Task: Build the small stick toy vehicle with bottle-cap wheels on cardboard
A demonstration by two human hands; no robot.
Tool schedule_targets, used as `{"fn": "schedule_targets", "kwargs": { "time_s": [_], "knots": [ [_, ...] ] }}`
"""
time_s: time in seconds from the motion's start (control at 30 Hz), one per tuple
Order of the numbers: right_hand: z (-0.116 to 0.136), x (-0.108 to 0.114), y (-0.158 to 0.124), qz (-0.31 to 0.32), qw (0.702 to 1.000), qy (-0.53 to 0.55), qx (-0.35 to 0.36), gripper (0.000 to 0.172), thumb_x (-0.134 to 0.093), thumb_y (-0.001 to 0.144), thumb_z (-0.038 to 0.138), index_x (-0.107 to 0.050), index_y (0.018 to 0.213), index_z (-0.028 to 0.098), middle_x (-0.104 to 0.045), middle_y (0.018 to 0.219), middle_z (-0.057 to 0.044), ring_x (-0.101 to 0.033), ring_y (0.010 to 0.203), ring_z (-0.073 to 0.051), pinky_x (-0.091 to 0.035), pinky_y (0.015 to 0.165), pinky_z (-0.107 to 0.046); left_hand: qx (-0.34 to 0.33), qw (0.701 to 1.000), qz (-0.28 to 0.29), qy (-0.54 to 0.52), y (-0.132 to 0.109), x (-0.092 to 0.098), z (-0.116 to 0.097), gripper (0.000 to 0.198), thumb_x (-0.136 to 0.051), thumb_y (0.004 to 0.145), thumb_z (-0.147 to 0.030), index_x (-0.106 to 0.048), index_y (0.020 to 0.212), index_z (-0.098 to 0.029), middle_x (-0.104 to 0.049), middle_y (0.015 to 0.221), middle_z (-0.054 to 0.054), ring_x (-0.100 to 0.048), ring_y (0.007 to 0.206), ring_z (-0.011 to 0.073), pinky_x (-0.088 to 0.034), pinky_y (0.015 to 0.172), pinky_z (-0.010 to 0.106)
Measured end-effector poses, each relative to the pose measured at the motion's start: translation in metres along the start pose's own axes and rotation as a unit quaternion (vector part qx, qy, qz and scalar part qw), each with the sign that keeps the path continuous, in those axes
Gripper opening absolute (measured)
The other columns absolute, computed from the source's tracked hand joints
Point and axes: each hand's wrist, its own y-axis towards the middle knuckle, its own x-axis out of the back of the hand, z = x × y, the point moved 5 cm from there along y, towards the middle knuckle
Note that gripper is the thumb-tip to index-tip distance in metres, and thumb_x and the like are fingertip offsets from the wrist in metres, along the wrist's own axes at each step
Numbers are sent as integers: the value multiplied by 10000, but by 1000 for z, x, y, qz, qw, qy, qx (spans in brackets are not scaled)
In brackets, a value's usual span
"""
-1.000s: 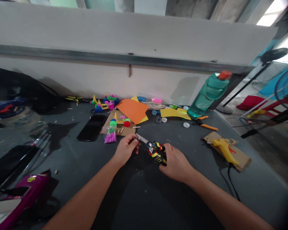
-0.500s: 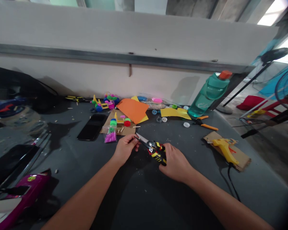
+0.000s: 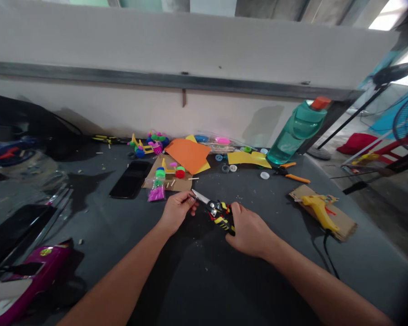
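Note:
My right hand (image 3: 250, 231) is wrapped round the yellow-and-black handles of a pair of snips (image 3: 215, 209), whose metal blades point left toward my left hand. My left hand (image 3: 176, 209) is pinched at the blade tips, holding something small that I cannot make out. Both hands hover just above the dark grey table (image 3: 204, 271), near its middle.
Behind the hands lie a cardboard piece with a small bottle-cap toy (image 3: 170, 173), orange paper (image 3: 187, 154), yellow paper (image 3: 248, 159), a black phone (image 3: 131, 179) and loose caps. A teal bottle (image 3: 294, 133) stands back right. A yellow glue gun (image 3: 318, 209) rests on cardboard at right.
Both hands and the snips stay nearly in place; the view has shifted slightly, nothing else moved.

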Motion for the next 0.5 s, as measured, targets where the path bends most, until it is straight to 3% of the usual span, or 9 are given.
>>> {"fn": "schedule_targets", "kwargs": {
  "time_s": [0.5],
  "knots": [
    [-2, -2, 1, 27, 1000, -12, -6, 318, -525, 633, 316, -373, 873, 173, -573, 780, -80, -540, 627, -185, -314, 556, -289, 27, 999, -12, -18, 2, 1, 9, 173, -627, 702, -288, -584, 677, -123, -564, 597, -8, -495, 462, 75, -409, 423, 197]
  ]
}}
